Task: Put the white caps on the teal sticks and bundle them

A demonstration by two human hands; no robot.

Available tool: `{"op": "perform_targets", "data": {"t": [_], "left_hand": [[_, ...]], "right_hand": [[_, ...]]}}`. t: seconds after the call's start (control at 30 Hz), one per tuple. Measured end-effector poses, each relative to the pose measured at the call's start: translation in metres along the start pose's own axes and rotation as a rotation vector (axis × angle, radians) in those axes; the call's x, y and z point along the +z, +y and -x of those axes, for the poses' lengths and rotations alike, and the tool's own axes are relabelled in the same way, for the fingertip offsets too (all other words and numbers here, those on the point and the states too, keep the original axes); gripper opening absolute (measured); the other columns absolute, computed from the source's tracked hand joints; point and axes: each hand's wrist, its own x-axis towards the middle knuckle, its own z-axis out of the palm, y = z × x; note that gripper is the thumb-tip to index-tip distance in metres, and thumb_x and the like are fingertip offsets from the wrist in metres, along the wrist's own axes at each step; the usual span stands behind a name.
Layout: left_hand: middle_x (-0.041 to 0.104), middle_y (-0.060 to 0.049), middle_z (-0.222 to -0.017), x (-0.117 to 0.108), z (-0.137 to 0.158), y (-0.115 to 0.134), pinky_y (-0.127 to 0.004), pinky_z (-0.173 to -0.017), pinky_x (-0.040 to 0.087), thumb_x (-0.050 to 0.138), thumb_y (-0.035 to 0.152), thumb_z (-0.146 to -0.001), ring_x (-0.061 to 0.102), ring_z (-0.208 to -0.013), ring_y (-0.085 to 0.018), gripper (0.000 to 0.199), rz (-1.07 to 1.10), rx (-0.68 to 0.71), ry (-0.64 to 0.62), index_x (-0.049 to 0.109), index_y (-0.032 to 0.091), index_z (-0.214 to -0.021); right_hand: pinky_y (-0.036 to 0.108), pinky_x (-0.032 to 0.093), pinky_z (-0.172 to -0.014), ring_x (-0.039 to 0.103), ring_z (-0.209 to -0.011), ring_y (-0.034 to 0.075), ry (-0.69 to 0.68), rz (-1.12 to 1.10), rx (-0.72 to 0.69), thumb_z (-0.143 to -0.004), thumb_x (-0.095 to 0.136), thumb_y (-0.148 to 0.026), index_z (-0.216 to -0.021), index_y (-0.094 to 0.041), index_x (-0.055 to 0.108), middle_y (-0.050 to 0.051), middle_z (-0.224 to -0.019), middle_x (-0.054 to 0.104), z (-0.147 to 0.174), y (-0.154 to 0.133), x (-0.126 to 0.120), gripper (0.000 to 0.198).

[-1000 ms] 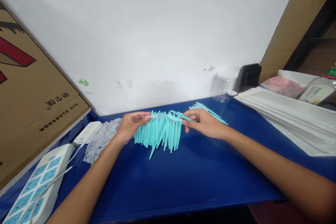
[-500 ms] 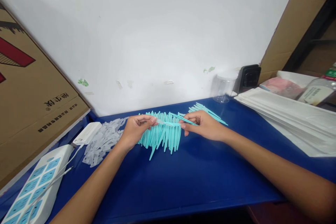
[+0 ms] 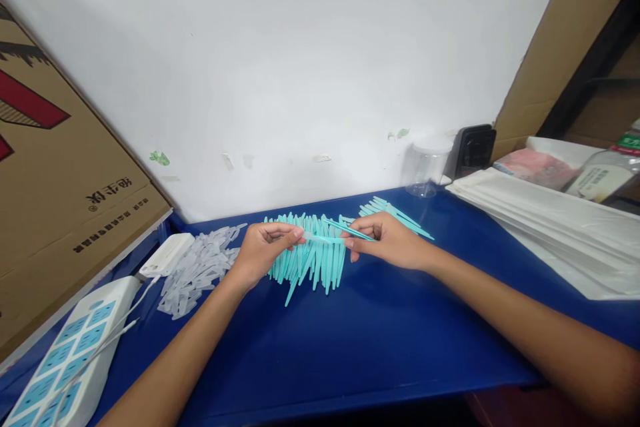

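Observation:
Between thumb and fingers, my left hand (image 3: 267,247) pinches a clear plastic sleeve (image 3: 314,237), which lies over the tip of a turquoise tapered stick (image 3: 337,241). My right hand (image 3: 387,238) grips that stick by its other end. More slim turquoise sticks (image 3: 349,229) slant through the right fingers; how many is unclear. Below and behind both hands, a row of turquoise sticks (image 3: 305,263) lies on the blue table (image 3: 320,353). A heap of clear sleeves (image 3: 200,267) rests left of my left hand. A smaller group of turquoise sticks (image 3: 395,210) lies beyond my right hand.
At the left are a power strip (image 3: 75,353) with cables, a white box-shaped device (image 3: 167,255) and a cardboard box (image 3: 65,213). A clear jar (image 3: 427,170) stands by the wall near a black object (image 3: 475,152). White bags (image 3: 560,233) and a bottle (image 3: 607,173) occupy the right.
My left hand has shifted slightly right, and the clear sleeve now sits farther over the turquoise stick. My right hand has barely moved.

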Motion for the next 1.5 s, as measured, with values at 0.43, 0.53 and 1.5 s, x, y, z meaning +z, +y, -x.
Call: {"op": "perform_targets", "data": {"t": [0.43, 0.53, 1.5], "left_hand": [[0.08, -0.009, -0.084, 0.019, 0.011, 0.003, -0.035, -0.077, 0.059, 0.078, 0.046, -0.081, 0.074, -0.083, -0.025, 0.027, 0.047, -0.028, -0.158, 0.081, 0.019, -0.088], [0.079, -0.008, -0.087, 0.016, 0.009, 0.003, -0.035, -0.074, 0.058, 0.075, 0.048, -0.083, 0.074, -0.081, -0.025, 0.031, -0.093, 0.042, -0.15, 0.08, 0.022, -0.099], [0.075, -0.016, -0.1, -0.108, -0.015, -0.028, -0.036, -0.067, 0.043, 0.057, 0.057, -0.085, 0.069, -0.091, -0.036, 0.041, -1.422, -0.278, -0.042, 0.074, 0.022, -0.098]], "right_hand": [[0.027, 0.025, -0.048, 0.039, -0.048, 0.01, -0.111, -0.023, 0.016, -0.086, 0.069, -0.056, -0.081, -0.019, 0.071, 0.005, -0.075, 0.076, 0.004, -0.002, 0.006, 0.038], [0.026, 0.029, -0.049, 0.044, -0.049, 0.011, -0.095, 0.04, 0.024, -0.085, 0.069, -0.054, -0.071, -0.019, 0.066, 0.004, -0.069, 0.074, 0.002, -0.002, 0.001, 0.039], [0.032, 0.042, -0.064, 0.068, -0.089, 0.027, 0.258, 1.114, 0.321, -0.091, 0.061, -0.05, -0.099, -0.019, 0.066, 0.011, -0.104, 0.072, -0.012, 0.039, -0.02, 0.031]]}}
